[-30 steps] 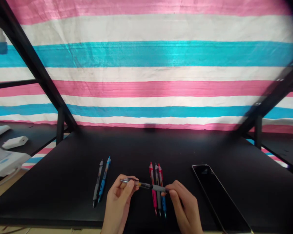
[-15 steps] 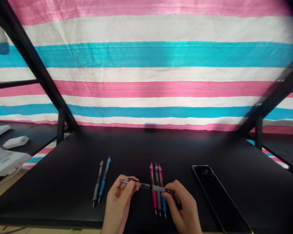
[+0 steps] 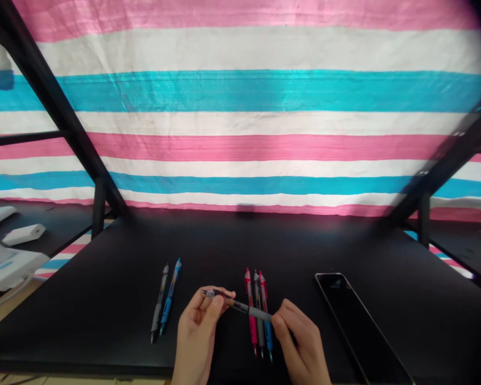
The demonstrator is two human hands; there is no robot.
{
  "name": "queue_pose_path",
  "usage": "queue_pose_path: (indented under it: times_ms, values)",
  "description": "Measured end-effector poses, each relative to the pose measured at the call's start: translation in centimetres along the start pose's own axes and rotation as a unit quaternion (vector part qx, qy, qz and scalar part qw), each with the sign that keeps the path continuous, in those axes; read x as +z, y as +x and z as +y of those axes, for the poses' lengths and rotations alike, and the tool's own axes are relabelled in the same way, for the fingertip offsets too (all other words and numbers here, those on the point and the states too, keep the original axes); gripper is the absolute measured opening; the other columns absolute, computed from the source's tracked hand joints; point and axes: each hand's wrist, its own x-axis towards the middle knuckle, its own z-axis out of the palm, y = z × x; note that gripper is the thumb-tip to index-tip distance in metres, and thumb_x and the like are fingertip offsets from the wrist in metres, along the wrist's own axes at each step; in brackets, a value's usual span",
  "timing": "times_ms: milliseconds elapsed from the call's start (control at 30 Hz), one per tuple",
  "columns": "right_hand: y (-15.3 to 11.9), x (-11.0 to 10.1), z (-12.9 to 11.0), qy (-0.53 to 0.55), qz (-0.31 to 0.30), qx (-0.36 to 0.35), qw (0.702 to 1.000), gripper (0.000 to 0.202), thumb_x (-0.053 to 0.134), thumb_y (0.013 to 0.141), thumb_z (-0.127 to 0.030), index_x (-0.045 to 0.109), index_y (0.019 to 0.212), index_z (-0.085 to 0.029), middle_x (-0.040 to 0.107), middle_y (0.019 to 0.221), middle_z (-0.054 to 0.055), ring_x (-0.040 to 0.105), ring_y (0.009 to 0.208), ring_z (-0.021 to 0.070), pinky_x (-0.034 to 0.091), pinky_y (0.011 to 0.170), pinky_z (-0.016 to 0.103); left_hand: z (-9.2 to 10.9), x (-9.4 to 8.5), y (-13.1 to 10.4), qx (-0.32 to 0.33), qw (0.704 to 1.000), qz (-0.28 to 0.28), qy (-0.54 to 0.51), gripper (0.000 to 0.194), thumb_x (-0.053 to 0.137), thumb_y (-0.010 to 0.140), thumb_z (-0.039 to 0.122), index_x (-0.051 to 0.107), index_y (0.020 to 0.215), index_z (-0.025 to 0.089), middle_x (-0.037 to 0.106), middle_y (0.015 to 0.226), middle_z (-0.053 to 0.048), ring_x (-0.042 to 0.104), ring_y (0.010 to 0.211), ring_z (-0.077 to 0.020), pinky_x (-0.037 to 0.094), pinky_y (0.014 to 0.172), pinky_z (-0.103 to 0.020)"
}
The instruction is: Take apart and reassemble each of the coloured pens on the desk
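A clear-barrelled pen with a grey grip (image 3: 239, 306) is held between my two hands above the black table. My left hand (image 3: 198, 329) pinches its clip end between thumb and fingers. At the grey grip end, the thumb and fingers of my right hand (image 3: 302, 337) are closed on the pen, hiding its tip. Beneath the pen lie a pink pen (image 3: 251, 321), a grey pen (image 3: 260, 334) and a pen with a red top and blue grip (image 3: 268, 334), side by side. Left of my left hand rest another grey pen (image 3: 158, 307) and a blue pen (image 3: 170, 299).
A dark phone (image 3: 356, 321) lies on the black table (image 3: 116, 310) to the right. White devices (image 3: 14, 262) sit on a surface at the far left. Black frame bars (image 3: 76, 123) rise at both sides, before a striped sheet (image 3: 244, 91).
The held pen tilts more, its grip end now lower. My right hand has shifted slightly right and covers the pen's tip. The left hand has moved a little right.
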Motion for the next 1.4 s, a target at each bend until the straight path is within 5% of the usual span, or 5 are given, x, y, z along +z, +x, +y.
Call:
queue_pose_path:
  times_ms: [167,333,667,1133,1400]
  values:
    - [-0.1,-0.2,0.1,0.074,-0.022,-0.004,0.997,0.030,0.053,0.100,-0.036,0.062,0.075,-0.021,0.055,0.063,0.000,0.053,0.056,0.0155,0.038,0.052,0.025,1.3,0.5,0.8,0.011,0.999,0.026,-0.044,0.031,0.086,0.075,0.036,0.074,0.098,0.020,0.073,0.087,-0.003,0.071,0.081,-0.0168,0.058,0.080,-0.027]
    - [-0.4,-0.3,-0.4,0.130,-0.001,0.153,0.980,0.029,0.054,0.099,-0.044,0.069,0.088,-0.021,0.056,0.062,-0.001,0.051,0.053,0.0146,0.039,0.048,0.023,3.4,-0.2,1.6,0.053,0.998,0.042,0.016,0.063,0.081,0.081,0.035,0.054,0.138,0.026,0.074,0.084,-0.001,0.065,0.065,-0.0098,0.053,0.067,-0.020]
    - [-0.6,-0.2,-0.3,0.151,-0.005,0.209,0.966,0.028,0.057,0.095,-0.048,0.068,0.089,-0.022,0.056,0.062,-0.001,0.051,0.055,0.0154,0.041,0.050,0.024,4.2,-1.6,1.8,0.072,0.993,-0.027,0.091,0.036,0.080,0.081,0.036,0.062,0.109,0.021,0.073,0.081,-0.002,0.066,0.065,-0.0127,0.053,0.064,-0.024]
    - [-0.4,-0.1,-1.0,0.144,0.009,0.211,0.967,0.032,0.058,0.093,-0.049,0.067,0.079,-0.022,0.056,0.061,-0.001,0.049,0.054,0.0144,0.039,0.050,0.022,5.3,-1.5,2.6,0.082,0.989,-0.063,0.108,0.032,0.076,0.084,0.032,0.057,0.107,0.021,0.073,0.081,-0.001,0.067,0.071,-0.0142,0.057,0.067,-0.027]
    - [-0.3,-0.6,0.2,0.130,-0.033,0.175,0.975,0.030,0.060,0.093,-0.046,0.070,0.079,-0.021,0.059,0.060,0.000,0.055,0.053,0.0146,0.043,0.049,0.020,8.3,-3.0,4.6,0.098,0.976,-0.088,0.176,0.035,0.075,0.084,0.030,0.054,0.112,0.022,0.074,0.082,-0.001,0.069,0.067,-0.0141,0.056,0.067,-0.026]
